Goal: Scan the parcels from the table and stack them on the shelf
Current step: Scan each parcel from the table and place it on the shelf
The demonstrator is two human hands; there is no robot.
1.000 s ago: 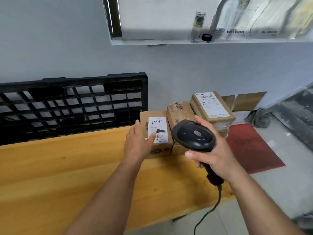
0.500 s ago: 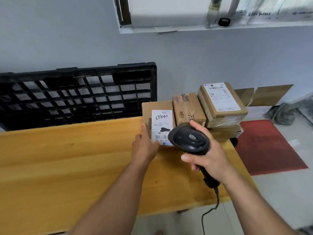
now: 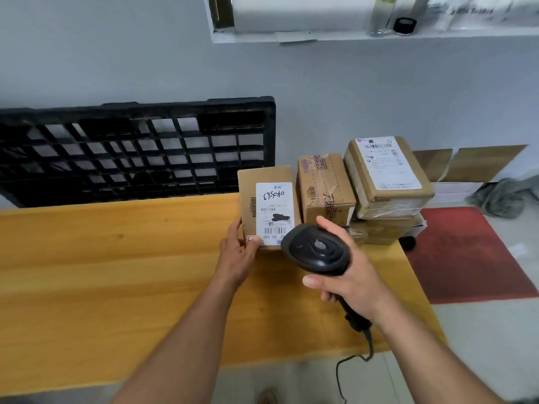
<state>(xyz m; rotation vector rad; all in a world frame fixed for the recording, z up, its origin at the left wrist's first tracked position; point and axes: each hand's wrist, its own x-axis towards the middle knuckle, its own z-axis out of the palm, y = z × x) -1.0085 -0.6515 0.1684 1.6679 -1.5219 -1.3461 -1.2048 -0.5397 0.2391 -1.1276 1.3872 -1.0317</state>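
Scanner (image 3: 316, 249) muzzle faced away from the camera, so no beam was visible; its head covered the lower right corner of the white label on the labelled parcel (image 3: 268, 208). Print on that label was mostly too small to read, with one part blacked out. The scanner cable (image 3: 339, 374) ran off the bottom edge. Both forearms were cut off at the bottom of the frame. Left hand (image 3: 237, 258), centre frame, held the parcel's near left corner, thumb on top and forefinger along the side; its other fingers were hidden. Right hand (image 3: 354, 278) was curled tight round the scanner handle, thumb along the head. Four parcels were counted, all at the right end of the wooden table (image 3: 116, 272): the labelled one, a taped parcel (image 3: 325, 185) beside it, and a top parcel (image 3: 385, 170) stacked on a lower parcel (image 3: 385, 228) that was largely covered. One black pallet (image 3: 137, 150) leaned on the wall, upper left. A white ledge (image 3: 350, 36) was cropped at the top, its contents blurred.
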